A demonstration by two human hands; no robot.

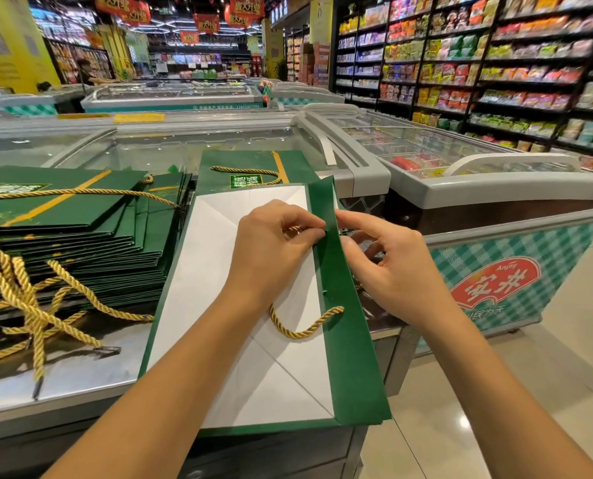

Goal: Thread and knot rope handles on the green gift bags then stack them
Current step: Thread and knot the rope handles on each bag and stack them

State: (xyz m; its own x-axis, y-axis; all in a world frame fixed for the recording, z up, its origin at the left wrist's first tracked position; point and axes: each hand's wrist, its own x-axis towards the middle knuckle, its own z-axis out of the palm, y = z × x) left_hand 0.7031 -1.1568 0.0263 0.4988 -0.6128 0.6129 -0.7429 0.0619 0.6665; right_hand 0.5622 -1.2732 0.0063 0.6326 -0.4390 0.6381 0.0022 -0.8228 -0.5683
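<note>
green gift bag (253,357) flat on counter (80,382), frame centre, long axis lower-to-upper | left hand (271,250) pinches gold rope (302,331) at upper hole of right-edge flap (350,340) | right hand (392,267) just across flap, fingers curled at same hole, grip unclear | both hands equally near

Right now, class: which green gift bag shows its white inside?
The bag held by the left hand and right hand; the stacked bags and the bag behind it show green outsides.
</note>
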